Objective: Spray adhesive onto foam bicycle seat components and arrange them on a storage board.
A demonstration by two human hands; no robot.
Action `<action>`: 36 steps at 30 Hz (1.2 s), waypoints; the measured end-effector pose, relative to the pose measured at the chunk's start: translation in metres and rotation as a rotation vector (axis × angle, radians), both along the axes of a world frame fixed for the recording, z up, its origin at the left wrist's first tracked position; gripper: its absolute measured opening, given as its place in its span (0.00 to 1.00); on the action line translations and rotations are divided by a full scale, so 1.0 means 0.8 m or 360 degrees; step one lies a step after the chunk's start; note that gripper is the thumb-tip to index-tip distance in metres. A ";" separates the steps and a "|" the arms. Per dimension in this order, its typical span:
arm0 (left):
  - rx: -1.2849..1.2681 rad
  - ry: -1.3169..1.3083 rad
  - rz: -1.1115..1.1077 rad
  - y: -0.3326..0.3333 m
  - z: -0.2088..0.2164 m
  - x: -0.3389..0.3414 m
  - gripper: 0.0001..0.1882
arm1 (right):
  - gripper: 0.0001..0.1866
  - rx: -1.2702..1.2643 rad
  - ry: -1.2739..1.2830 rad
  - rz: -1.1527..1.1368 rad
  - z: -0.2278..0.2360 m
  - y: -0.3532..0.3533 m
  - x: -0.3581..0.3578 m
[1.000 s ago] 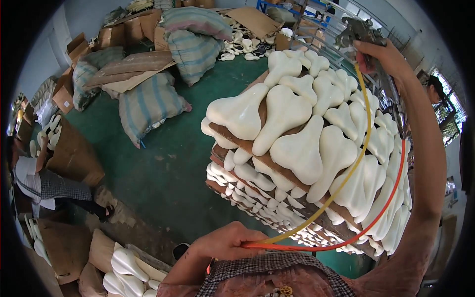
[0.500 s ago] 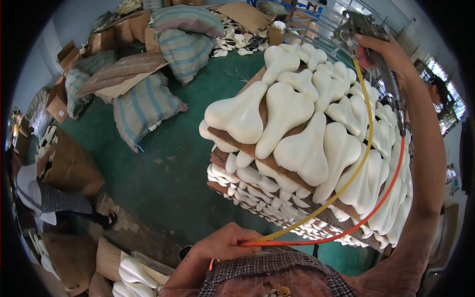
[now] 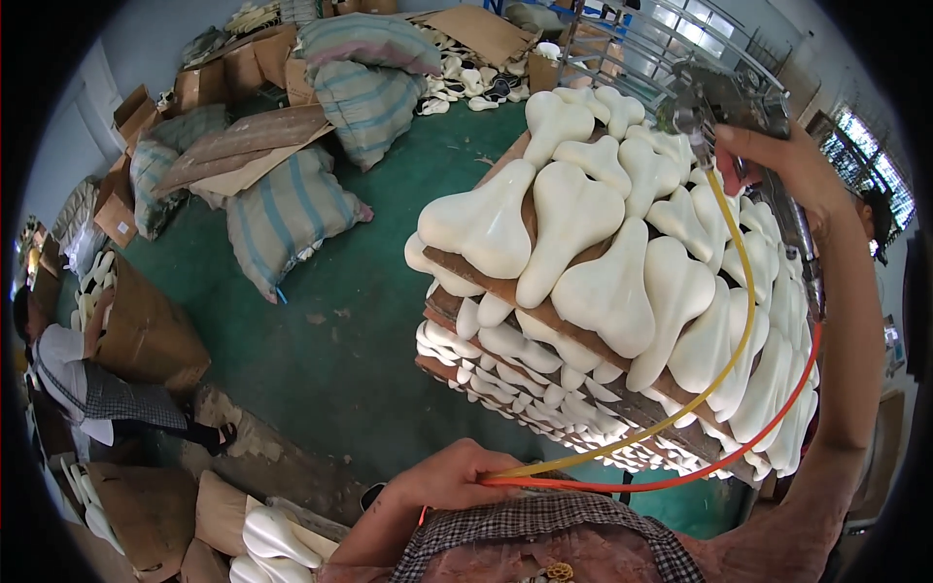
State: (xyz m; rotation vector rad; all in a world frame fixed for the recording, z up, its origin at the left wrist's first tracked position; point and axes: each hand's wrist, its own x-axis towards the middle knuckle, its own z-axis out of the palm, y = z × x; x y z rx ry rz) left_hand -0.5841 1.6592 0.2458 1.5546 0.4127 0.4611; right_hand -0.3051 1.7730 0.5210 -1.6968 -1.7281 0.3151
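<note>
My right hand (image 3: 782,165) is raised at the upper right, closed on a metal spray gun (image 3: 734,102) above the far side of a stack. A yellow hose (image 3: 748,282) and a red hose (image 3: 622,486) run from the gun in wide curves down to my left hand (image 3: 455,476). That hand is closed around both hoses in front of my checked apron (image 3: 515,523). Between my arms, cream-white bicycle saddle shapes (image 3: 575,214) lie close together on a brown board (image 3: 486,282). Further layers of boards and saddles sit underneath. Spray, if any, cannot be made out.
Striped woven sacks (image 3: 292,223) and cardboard boxes (image 3: 155,321) stand on the green floor to the left. A co-worker (image 3: 73,360) bends over a box at far left. More saddles (image 3: 277,544) lie at lower left. A metal rack (image 3: 641,49) stands behind.
My right hand and the spray gun have come lower and slightly right over the stack. My left hand keeps its hold on the hoses. The view has shifted slightly.
</note>
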 end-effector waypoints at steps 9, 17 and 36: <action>0.0010 0.0006 -0.0055 -0.013 -0.002 -0.002 0.15 | 0.16 -0.0372 0.0190 0.0358 -0.019 -0.073 -0.043; -0.0003 0.0018 -0.0006 -0.020 0.000 -0.003 0.15 | 0.12 -0.0337 0.0162 0.0395 -0.011 -0.107 -0.060; -0.0020 0.0171 -0.0091 -0.020 0.002 0.002 0.16 | 0.16 -0.0368 0.0040 0.0145 -0.005 -0.118 -0.047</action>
